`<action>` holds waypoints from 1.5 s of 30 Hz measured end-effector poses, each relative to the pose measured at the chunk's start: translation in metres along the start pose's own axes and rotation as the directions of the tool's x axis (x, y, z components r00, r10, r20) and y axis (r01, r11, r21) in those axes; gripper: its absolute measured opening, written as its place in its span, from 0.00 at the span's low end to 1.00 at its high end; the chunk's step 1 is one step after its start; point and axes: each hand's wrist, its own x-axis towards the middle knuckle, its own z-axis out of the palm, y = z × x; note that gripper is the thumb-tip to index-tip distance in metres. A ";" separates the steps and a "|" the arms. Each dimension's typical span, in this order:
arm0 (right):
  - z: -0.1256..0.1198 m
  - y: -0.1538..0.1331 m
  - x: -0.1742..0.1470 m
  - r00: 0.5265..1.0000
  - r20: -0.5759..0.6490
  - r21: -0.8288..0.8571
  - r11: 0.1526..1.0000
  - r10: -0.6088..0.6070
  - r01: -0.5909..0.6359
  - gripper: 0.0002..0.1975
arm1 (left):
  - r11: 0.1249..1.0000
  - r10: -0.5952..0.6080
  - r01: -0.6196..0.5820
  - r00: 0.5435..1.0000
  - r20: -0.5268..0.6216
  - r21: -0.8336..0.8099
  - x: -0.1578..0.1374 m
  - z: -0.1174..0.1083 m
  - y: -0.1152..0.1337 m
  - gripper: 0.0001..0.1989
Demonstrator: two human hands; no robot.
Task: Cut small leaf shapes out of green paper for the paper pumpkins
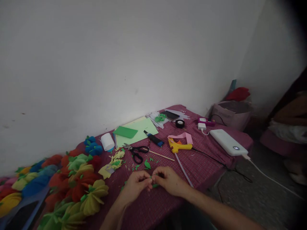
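Note:
My left hand and my right hand meet over the front of the table, fingertips pinched together. Between them shows a bit of a small green piece, mostly hidden by the fingers. Under my right hand's fingers lies a green strip. Just beyond the hands are a green leaf-shaped cutout and scattered green scraps. Black-handled scissors lie open behind them, beside a thin wooden stick.
A yellow glue gun with a glue stick and pink ribbon sits right of centre. Farther back are a cutter knife, green sheets and black tape. A white power bank lies right; colourful pumpkin-like pieces crowd the left.

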 end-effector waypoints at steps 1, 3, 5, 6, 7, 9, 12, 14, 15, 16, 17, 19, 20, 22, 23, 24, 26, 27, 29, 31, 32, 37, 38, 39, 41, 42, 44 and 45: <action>-0.001 -0.001 -0.002 1.000 0.003 -0.011 1.000 -0.001 0.001 0.08 | 1.000 -0.001 0.001 1.000 0.018 0.003 -0.001 0.000 0.001 0.11; -0.005 -0.002 -0.007 1.000 0.003 -0.031 1.000 -0.001 0.001 0.08 | 1.000 -0.010 0.009 0.999 0.033 0.012 -0.002 0.001 0.003 0.12; -0.013 -0.002 -0.011 1.000 -0.005 -0.051 0.999 0.004 -0.004 0.08 | 1.000 -0.025 0.024 0.999 0.030 0.017 -0.003 0.001 0.005 0.12; -0.017 -0.002 -0.012 1.000 -0.012 -0.062 0.998 0.007 -0.008 0.08 | 0.999 -0.033 0.033 0.999 0.026 0.017 -0.004 0.001 0.005 0.12; -0.021 -0.002 -0.014 1.000 -0.019 -0.072 0.997 0.011 -0.012 0.08 | 0.999 -0.040 0.039 0.999 0.021 0.018 -0.005 0.002 0.005 0.12; -0.028 -0.004 -0.016 0.999 -0.028 -0.088 0.996 0.019 -0.021 0.08 | 0.999 -0.049 0.049 0.999 0.023 0.018 -0.006 0.002 0.005 0.12; -0.027 -0.008 -0.017 0.999 0.011 -0.086 0.996 0.030 -0.029 0.06 | 0.998 -0.050 0.047 0.997 0.059 0.037 -0.007 0.006 0.003 0.11; -0.022 -0.009 -0.017 0.997 0.062 -0.104 0.994 0.037 -0.031 0.05 | 0.998 -0.054 0.050 0.996 0.078 0.049 -0.007 0.009 0.003 0.11; -0.018 -0.009 -0.016 0.996 0.081 -0.119 0.992 0.042 -0.032 0.06 | 0.997 -0.057 0.053 0.995 0.081 0.049 -0.007 0.011 0.003 0.10; -0.015 -0.009 -0.015 0.994 0.096 -0.133 0.991 0.047 -0.033 0.07 | 0.997 -0.061 0.057 0.995 0.083 0.046 -0.007 0.012 0.004 0.10; -0.013 -0.008 -0.014 0.993 0.106 -0.144 0.989 0.051 -0.036 0.08 | 0.997 -0.064 0.060 0.994 0.084 0.043 -0.007 0.012 0.004 0.09; -0.011 -0.007 -0.012 0.991 0.118 -0.150 0.988 0.058 -0.040 0.09 | 0.997 -0.062 0.058 0.994 0.089 0.048 -0.007 0.011 0.005 0.09; -0.011 -0.006 -0.011 0.991 0.124 -0.152 0.988 0.057 -0.038 0.09 | 0.997 -0.061 0.057 0.994 0.090 0.051 -0.007 0.010 0.005 0.10; -0.015 -0.005 -0.010 0.989 0.137 -0.161 0.986 0.055 -0.032 0.09 | 0.996 -0.066 0.062 0.994 0.083 0.057 -0.007 0.007 0.005 0.10; -0.017 -0.006 -0.009 0.988 0.142 -0.166 0.986 0.054 -0.030 0.08 | 0.996 -0.070 0.066 0.995 0.077 0.058 -0.007 0.006 0.005 0.11; -0.019 -0.006 -0.008 0.988 0.146 -0.171 0.985 0.054 -0.029 0.08 | 0.996 -0.077 0.073 0.995 0.068 0.057 -0.007 0.005 0.005 0.11; -0.023 -0.006 -0.007 0.986 0.152 -0.178 0.983 0.063 -0.035 0.09 | 0.995 -0.086 0.083 0.995 0.054 0.058 -0.008 0.003 0.003 0.09; -0.025 -0.006 -0.007 0.986 0.153 -0.181 0.983 0.070 -0.041 0.09 | 0.995 -0.084 0.081 0.995 0.048 0.065 -0.009 0.002 0.003 0.08; -0.029 -0.005 -0.005 0.984 0.157 -0.188 0.981 0.084 -0.054 0.10 | 0.993 -0.076 0.072 0.996 0.042 0.096 -0.009 -0.002 0.001 0.07; -0.033 -0.002 -0.003 0.982 0.161 -0.197 0.978 0.098 -0.065 0.11 | 0.990 -0.058 0.056 0.998 0.016 0.133 -0.008 -0.007 -0.002 0.07; -0.036 -0.001 -0.001 0.982 0.160 -0.204 0.976 0.102 -0.068 0.11 | 0.988 -0.049 0.051 0.999 -0.015 0.143 -0.006 -0.011 -0.003 0.08; -0.040 0.002 0.011 0.990 0.105 -0.276 0.959 0.091 -0.059 0.12 | 0.974 0.093 -0.011 0.930 -0.355 0.226 0.001 -0.024 -0.006 0.08; -0.038 0.001 0.013 0.992 0.097 -0.289 0.956 0.082 -0.051 0.12 | 0.967 0.139 -0.048 0.921 -0.364 0.249 0.002 -0.023 -0.005 0.10; -0.036 0.000 0.015 0.993 0.093 -0.299 0.954 0.072 -0.041 0.12 | 0.965 0.164 -0.079 0.925 -0.343 0.249 0.002 -0.021 -0.004 0.11; -0.029 -0.004 0.016 0.994 0.095 -0.308 0.951 0.045 -0.014 0.12 | 0.969 0.161 -0.106 0.956 -0.247 0.223 0.002 -0.015 -0.002 0.13; -0.026 -0.006 0.016 0.995 0.098 -0.308 0.951 0.032 0.000 0.11 | 0.973 0.143 -0.102 0.970 -0.196 0.206 0.002 -0.012 -0.001 0.12; -0.019 -0.010 0.015 0.993 0.115 -0.299 0.954 0.012 0.023 0.10 | 0.979 0.106 -0.083 0.987 -0.122 0.184 0.002 -0.007 -0.001 0.12; -0.017 -0.012 0.014 0.992 0.128 -0.291 0.956 0.008 0.029 0.10 | 0.981 0.096 -0.078 0.990 -0.099 0.177 0.002 -0.006 -0.002 0.12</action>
